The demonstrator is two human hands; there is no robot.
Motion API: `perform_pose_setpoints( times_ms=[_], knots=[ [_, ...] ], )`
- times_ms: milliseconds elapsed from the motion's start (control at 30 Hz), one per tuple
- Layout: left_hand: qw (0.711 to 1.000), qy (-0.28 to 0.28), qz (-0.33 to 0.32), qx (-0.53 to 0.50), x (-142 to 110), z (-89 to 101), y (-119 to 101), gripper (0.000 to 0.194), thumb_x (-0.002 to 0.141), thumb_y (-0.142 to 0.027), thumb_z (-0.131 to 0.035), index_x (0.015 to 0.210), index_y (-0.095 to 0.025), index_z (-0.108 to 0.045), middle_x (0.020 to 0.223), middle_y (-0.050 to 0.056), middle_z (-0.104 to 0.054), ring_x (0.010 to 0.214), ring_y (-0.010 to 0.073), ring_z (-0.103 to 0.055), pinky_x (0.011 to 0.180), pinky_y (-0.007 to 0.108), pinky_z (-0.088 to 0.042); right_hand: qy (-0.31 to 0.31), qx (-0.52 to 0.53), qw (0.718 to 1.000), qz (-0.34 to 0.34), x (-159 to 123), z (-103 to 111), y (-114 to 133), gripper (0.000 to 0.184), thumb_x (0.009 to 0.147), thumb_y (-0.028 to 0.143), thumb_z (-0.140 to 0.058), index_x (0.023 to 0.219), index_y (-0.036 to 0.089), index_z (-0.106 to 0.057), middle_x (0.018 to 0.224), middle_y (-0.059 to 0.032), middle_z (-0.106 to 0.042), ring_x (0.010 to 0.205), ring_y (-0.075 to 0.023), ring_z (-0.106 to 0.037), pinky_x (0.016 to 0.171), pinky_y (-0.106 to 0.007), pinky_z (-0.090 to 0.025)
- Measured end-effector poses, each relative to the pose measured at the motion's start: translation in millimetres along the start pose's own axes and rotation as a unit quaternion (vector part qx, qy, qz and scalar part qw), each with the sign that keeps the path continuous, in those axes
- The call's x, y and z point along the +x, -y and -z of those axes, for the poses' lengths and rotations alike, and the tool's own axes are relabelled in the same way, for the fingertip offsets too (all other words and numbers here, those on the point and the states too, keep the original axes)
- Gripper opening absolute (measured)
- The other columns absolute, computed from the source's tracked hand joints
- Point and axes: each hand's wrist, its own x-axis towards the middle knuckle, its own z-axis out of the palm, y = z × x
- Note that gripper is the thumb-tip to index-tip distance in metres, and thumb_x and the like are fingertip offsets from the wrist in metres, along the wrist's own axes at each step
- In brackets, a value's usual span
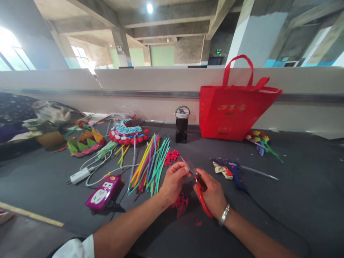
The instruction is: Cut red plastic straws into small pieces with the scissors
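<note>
Two hands meeting near the table's middle: right hand (pixel 212 195) gripping red-handled scissors (pixel 197 181), blades open toward the left hand (pixel 173 181), fingers pinching a small red piece, too tiny to identify, steadied for cutting. Red scraps (pixel 180 205) lying beneath.

bare forearms, a white sleeve (pixel 76 248) on the left, a silver bracelet (pixel 224 215) on the right wrist.

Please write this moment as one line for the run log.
right hand: holds red scissors | left hand: pinches small piece at blades | nearby: colored sticks, glue gun
</note>
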Motion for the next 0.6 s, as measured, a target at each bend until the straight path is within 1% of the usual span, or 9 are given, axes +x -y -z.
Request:
perform_pose_setpoints(
  times_ms=[167,433,600],
  knots=[
    [1.0,-0.005,0.0,0.004,0.6,0.7,0.3,0.013,0.069,-0.023,-0.075,0.071,-0.015,-0.065,0.063,-0.001,-0.06,0.061,0.01,-0.053,0.068,0.024,-0.04,-0.003,0.009,1.0,-0.01,-0.2,-0.1,0.0,0.04,0.075,0.013,-0.052,0.114,0.022,-0.057,0.098,-0.0038,-0.07,0.085,-0.0182,-0.068,0.078,-0.031,-0.055],
    [1.0,0.009,-0.002,-0.009,2.2,1.8,-2.4,0.014,0.07,-0.023,-0.073,0.071,-0.014,-0.062,0.061,-0.002,-0.056,0.06,0.0098,-0.05,0.064,0.024,-0.037,0.001,-0.012,1.0,-0.009,2.5,2.6,0.2,0.036,0.078,0.017,-0.053,0.114,0.021,-0.056,0.101,-0.0052,-0.069,0.089,-0.0189,-0.067,0.079,-0.031,-0.053],
    [1.0,0.009,0.006,-0.007,1.7,1.0,-3.1,0.015,0.071,-0.024,-0.073,0.071,-0.014,-0.062,0.066,-0.001,-0.057,0.062,0.0095,-0.05,0.066,0.024,-0.039,0.019,-0.032,0.999,-0.003,3.1,3.6,2.0,0.042,0.072,0.012,-0.053,0.112,0.023,-0.057,0.103,-0.0048,-0.068,0.091,-0.0203,-0.066,0.08,-0.033,-0.053]
  ],
)
